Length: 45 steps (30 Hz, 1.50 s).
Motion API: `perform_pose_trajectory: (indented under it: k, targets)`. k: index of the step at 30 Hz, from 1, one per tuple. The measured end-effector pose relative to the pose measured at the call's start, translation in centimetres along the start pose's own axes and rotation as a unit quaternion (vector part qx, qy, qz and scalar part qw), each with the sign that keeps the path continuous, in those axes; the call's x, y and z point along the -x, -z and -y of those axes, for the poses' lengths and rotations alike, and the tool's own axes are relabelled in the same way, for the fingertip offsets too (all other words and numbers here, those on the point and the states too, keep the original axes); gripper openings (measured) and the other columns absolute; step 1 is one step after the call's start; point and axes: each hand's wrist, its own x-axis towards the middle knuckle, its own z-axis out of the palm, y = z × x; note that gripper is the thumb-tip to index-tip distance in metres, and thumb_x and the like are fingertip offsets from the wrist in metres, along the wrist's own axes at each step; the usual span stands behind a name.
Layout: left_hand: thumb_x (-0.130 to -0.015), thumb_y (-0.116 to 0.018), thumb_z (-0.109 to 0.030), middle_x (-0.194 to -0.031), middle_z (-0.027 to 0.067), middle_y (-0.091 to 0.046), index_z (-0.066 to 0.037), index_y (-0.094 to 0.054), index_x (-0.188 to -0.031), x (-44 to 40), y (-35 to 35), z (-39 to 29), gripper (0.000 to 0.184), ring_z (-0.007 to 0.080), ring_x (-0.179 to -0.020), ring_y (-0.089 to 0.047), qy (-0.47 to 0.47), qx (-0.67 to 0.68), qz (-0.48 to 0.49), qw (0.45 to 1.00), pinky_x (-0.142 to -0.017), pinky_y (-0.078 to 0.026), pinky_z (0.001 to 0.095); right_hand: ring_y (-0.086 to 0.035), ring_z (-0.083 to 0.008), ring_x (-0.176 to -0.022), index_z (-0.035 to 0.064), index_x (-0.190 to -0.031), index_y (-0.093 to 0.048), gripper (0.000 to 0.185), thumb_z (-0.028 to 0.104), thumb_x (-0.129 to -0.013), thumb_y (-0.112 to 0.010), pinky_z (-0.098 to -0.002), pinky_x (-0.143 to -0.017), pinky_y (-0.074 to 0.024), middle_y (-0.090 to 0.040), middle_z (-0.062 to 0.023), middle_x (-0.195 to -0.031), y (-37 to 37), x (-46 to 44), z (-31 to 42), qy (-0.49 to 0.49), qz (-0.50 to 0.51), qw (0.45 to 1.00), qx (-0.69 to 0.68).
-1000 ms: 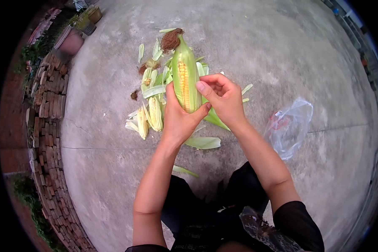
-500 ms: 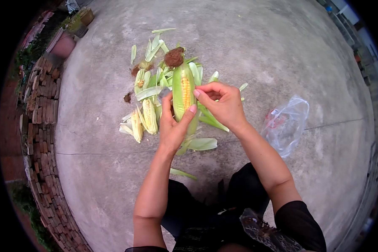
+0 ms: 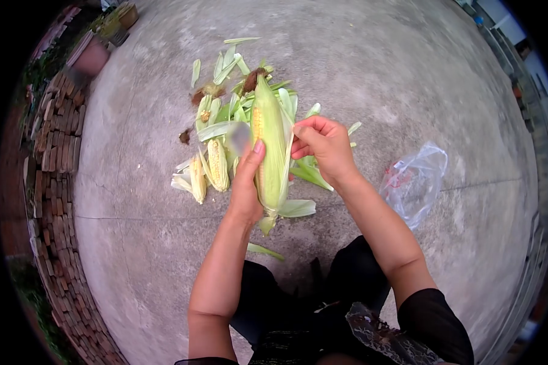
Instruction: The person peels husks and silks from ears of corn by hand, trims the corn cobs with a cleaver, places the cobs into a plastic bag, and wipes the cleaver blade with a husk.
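Note:
My left hand (image 3: 248, 187) is wrapped round the lower half of a corn ear (image 3: 269, 140), its thumb along the left side. The ear points away from me, still mostly in pale green husk, with yellow kernels showing in a gap on its left. At the ear's right edge my right hand (image 3: 324, 148) pinches a husk leaf (image 3: 288, 140) that stands slightly off the ear. Loose husk leaves (image 3: 216, 130) and brown corn silk (image 3: 249, 83) lie beyond and beside it. Two mostly bare corn ears, one whole in view (image 3: 217, 165) and another beside it (image 3: 198, 180), rest to the left.
On the concrete ground (image 3: 146, 182), a crumpled clear plastic bag (image 3: 421, 182) lies to the right. A stacked brick border (image 3: 58, 207) runs along the left, with a pink plant pot (image 3: 89, 56) at the far end. One husk strip (image 3: 265, 251) is near my knees.
The ear has been turned, so its kernel gap moved from the front to the left side. My right hand has shifted slightly right and now holds a husk leaf away from the ear.

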Motion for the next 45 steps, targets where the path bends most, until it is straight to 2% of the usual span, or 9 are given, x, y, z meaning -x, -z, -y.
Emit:
perform_pose_trajectory:
  k: [5, 8, 13, 19, 27, 30, 34, 38, 45]
  targets:
    - [-0.09, -0.055, -0.036, -0.084, 0.0074, -0.059, -0.006, -0.051, -0.119, -0.3, 0.5, 0.2, 0.042, 0.0163, -0.065, -0.059, 0.06, 0.057, 0.046, 0.995, -0.06, -0.054, 0.0341, -0.059, -0.0098, -0.061, 0.0004, -0.092, -0.06, 0.014, 0.014, -0.087, -0.061, -0.0231, -0.056, -0.0489, -0.062, -0.0054, -0.072, -0.2, -0.2, -0.6, -0.015, 0.033, 0.999, -0.024]
    - [-0.085, -0.065, -0.029, -0.088, 0.0073, -0.06, -0.006, -0.051, -0.118, -0.4, -0.2, 0.3, 0.043, 0.0141, -0.068, -0.059, -0.029, -0.15, -0.054, 0.987, -0.056, -0.054, 0.0296, -0.057, -0.0084, -0.064, 0.0013, -0.091, -0.059, 0.016, 0.017, -0.088, -0.062, -0.0231, -0.057, -0.0479, -0.061, -0.0037, -0.072, -1.4, 0.4, 0.5, 0.038, 0.01, 0.998, 0.046]
    - [-0.073, -0.079, -0.015, -0.102, 0.0072, -0.063, -0.002, -0.055, -0.115, -0.3, -0.4, 0.2, 0.05, 0.0114, -0.088, -0.06, -0.042, -0.167, -0.065, 0.983, -0.079, -0.049, 0.0252, -0.056, -0.007, -0.065, 0.0012, -0.09, -0.058, 0.017, 0.017, -0.088, -0.063, -0.0223, -0.057, -0.0473, -0.06, -0.0023, -0.073, -0.4, -0.4, -0.8, 0.029, 0.016, 0.998, 0.048]
    - [-0.078, -0.073, -0.019, -0.093, 0.0104, -0.061, -0.005, -0.047, -0.122, -0.1, -0.5, 0.3, 0.052, 0.0166, -0.073, -0.062, -0.036, -0.126, -0.024, 0.991, -0.056, -0.055, 0.0291, -0.057, -0.0067, -0.063, 0.0011, -0.086, -0.056, 0.012, 0.011, -0.087, -0.063, -0.0215, -0.056, -0.0484, -0.061, -0.003, -0.073, -0.2, -0.8, -1.4, 0.057, -0.003, 0.99, 0.127]
    - [-0.08, -0.055, -0.046, -0.09, 0.0139, -0.061, 0.002, -0.049, -0.113, -0.4, 0.8, -0.6, 0.059, 0.0237, -0.08, -0.063, -0.077, 0.099, -0.016, 0.992, -0.073, -0.053, 0.0366, -0.062, -0.0102, -0.068, 0.0001, -0.082, -0.052, 0.01, 0.005, -0.084, -0.06, -0.023, -0.058, -0.0521, -0.062, -0.0066, -0.076, 0.6, -0.8, -2.1, -0.01, -0.037, 0.975, 0.217]
    - [-0.08, -0.055, -0.044, -0.094, 0.0136, -0.061, 0.001, -0.05, -0.114, -0.8, 1.5, -0.8, 0.057, 0.0236, -0.086, -0.062, -0.092, 0.134, -0.007, 0.987, -0.076, -0.052, 0.037, -0.064, -0.0135, -0.069, 0.0005, -0.08, -0.051, 0.014, 0.009, -0.085, -0.061, -0.0233, -0.059, -0.0528, -0.064, -0.0092, -0.078, 0.9, -0.9, -2.0, 0.042, -0.019, 0.998, 0.045]
    - [-0.079, -0.057, -0.037, -0.101, 0.0137, -0.059, 0.001, -0.047, -0.118, -0.8, 0.6, -0.6, 0.055, 0.0233, -0.092, -0.061, -0.093, 0.105, -0.118, 0.983, -0.078, -0.052, 0.0361, -0.064, -0.0178, -0.084, -0.0005, -0.096, -0.057, 0.045, 0.044, -0.092, -0.049, -0.0282, -0.071, -0.0519, -0.065, -0.0128, -0.094, 0.0, -0.5, -1.2, -0.065, 0.062, 0.996, 0.028]
    - [-0.079, -0.057, -0.024, -0.112, 0.0146, -0.055, -0.001, -0.04, -0.126, -0.9, 1.5, -0.2, 0.055, 0.0251, -0.1, -0.058, -0.111, -0.012, -0.055, 0.992, -0.084, -0.051, 0.0379, -0.058, -0.0205, -0.099, -0.0018, -0.117, -0.056, 0.078, 0.067, -0.09, -0.031, -0.0323, -0.085, -0.0462, -0.061, -0.014, -0.107, -2.0, 1.2, -0.6, -0.096, 0.15, 0.975, 0.131]
    - [-0.073, -0.063, -0.014, -0.117, 0.0132, -0.049, -0.007, -0.028, -0.132, -0.6, 1.1, -0.2, 0.069, 0.023, -0.104, -0.053, -0.054, -0.03, -0.022, 0.998, -0.087, -0.049, 0.0368, -0.053, -0.0127, -0.075, -0.001, -0.094, -0.065, 0.044, 0.041, -0.094, -0.051, -0.0278, -0.069, -0.0427, -0.059, -0.0062, -0.082, -2.4, 1.1, -2.9, 0.016, 0.0, 0.99, 0.139]
